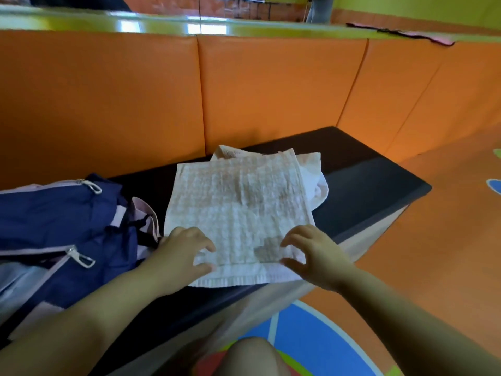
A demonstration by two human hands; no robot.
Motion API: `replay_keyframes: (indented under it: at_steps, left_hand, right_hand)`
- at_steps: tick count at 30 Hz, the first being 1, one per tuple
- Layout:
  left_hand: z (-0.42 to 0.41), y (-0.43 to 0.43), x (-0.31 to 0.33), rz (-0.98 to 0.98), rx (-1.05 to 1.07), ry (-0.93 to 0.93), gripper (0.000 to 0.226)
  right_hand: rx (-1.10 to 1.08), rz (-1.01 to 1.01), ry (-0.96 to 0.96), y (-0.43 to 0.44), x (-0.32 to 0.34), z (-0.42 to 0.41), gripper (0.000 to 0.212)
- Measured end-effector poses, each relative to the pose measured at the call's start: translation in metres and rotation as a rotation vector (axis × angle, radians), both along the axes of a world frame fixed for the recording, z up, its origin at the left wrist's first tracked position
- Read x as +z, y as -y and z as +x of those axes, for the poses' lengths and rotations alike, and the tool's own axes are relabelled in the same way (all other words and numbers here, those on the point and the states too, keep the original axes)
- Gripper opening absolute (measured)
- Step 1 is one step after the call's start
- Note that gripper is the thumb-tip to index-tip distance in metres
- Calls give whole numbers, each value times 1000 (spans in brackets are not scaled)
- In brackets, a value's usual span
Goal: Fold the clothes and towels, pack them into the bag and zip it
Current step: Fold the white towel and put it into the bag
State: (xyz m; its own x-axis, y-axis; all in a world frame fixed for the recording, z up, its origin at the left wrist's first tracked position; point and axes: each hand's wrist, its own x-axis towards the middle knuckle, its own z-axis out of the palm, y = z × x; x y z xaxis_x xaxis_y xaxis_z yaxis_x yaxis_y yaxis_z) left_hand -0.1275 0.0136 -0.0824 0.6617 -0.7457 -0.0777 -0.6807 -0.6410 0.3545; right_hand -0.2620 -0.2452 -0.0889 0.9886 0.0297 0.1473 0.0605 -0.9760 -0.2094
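Nearest the lens a bare knee [245, 354] rises from below, and beyond it both hands reach onto a pale pink, waffle-textured towel [238, 210], folded to a rough square on the black padded worktop [366, 180]. The left hand [187, 251] and right hand [315, 253] sit at the towel's near corners, fingers bent and spread with their tips on the cloth; no fabric looks gathered between finger and thumb, so I judge neither grips it yet. The towel's near hem lies close to the worktop's front lip, so a careless tug could pull the layers apart or drop the fold over the edge. A second pink cloth [318, 185] pokes out from under its far right corner and may be dragged along if both are lifted together. To the left, touching the towel's edge, slumps a navy blue fabric bag with pink trim [54, 218], its two silver zip pulls [93, 186] well apart and the mouth apparently unzipped; only dark lining shows, so what it holds cannot be told. Because the bag sags, its opening may close on the towel on entry, and loose cloth could later snag the zip.
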Motion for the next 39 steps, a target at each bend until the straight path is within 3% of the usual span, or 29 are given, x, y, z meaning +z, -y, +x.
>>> replay_keyframes:
  at_steps: [3,7,12,15,22,26,30,34,39]
  left_hand:
    - [-13,-9,-13,103,-45,-8,48]
    - [-13,-19,-26,3,-59,21,47]
    - [-8,-30,-37,1,-198,208,36]
    - [-5,-37,-40,91,-241,269,46]
    - [-4,-40,-32,174,-170,379,53]
    - [-10,-39,-19,30,-73,324,34]
    - [-16,-36,3,-110,88,274,33]
    - [-17,-42,21,-198,98,228,29]
    - [-22,-62,45,-75,6,-1,18]
  right_hand:
    - [13,-138,-195,-3,-8,-17,51]
    - [-36,-277,-260,-3,-16,-21,67]
    - [-58,-354,-185,-6,-25,-14,54]
    - [-38,-331,-142,-7,-22,-13,35]
    - [-77,-315,-195,-11,-9,-13,39]
    - [-161,-184,-198,2,2,-18,27]
    - [-200,-87,-156,15,19,-26,33]
    - [-150,4,-57,18,45,-40,30]
    - [-132,63,-289,14,75,-60,20]
